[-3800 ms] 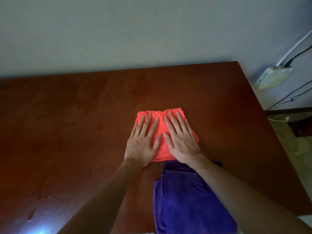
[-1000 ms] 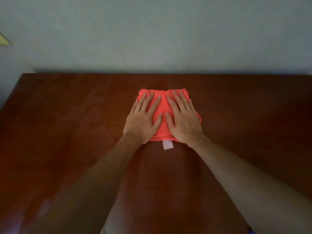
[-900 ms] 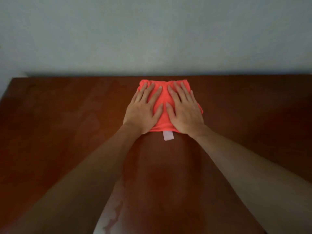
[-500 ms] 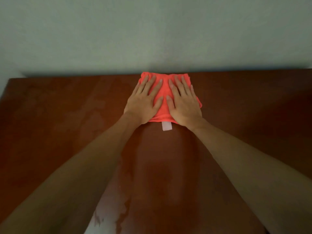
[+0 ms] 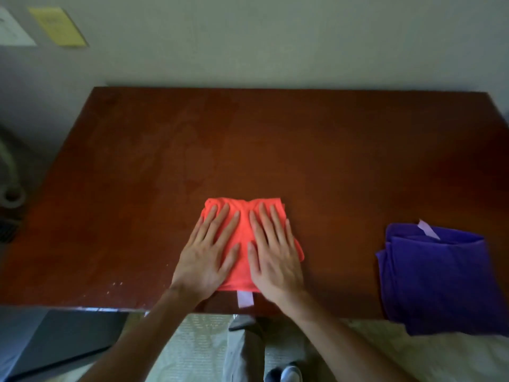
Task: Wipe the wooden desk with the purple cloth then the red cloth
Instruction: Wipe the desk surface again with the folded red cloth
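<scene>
From the head view we look down on our two hands pressed side by side on the red cloth [image 5: 243, 241], which lies folded on the wooden worktop [image 5: 275, 150] near its front edge, a little right of the middle. Our left hand [image 5: 206, 257] covers the cloth's left half and our right hand [image 5: 275, 257] covers its right half. The fingers [image 5: 217, 224] of both hands are spread out flat, released and grasping nothing, with palms bearing down on the fabric. The thumbs point toward each other across a strip of bare red cloth between the hands. A small pale tag [image 5: 245, 299] sticks out from the cloth's near edge and lies on the worktop between our wrists.

The purple cloth [image 5: 440, 282] sits well apart to the right, folded in loose layers at the front right corner of the worktop, its near edge hanging over the rim. A pale tag [image 5: 428, 230] shows at its far edge.

The worktop's far edge meets a plain wall [image 5: 275, 40], where a yellow paper [image 5: 57, 26] and a white sheet [image 5: 12, 28] are fixed at the upper left. Below the front edge we see the floor [image 5: 385, 354], our trouser leg [image 5: 242, 351] and a shoe [image 5: 286, 374]. A dark flat surface [image 5: 55, 337] sits at lower left; we cannot tell what it is.
</scene>
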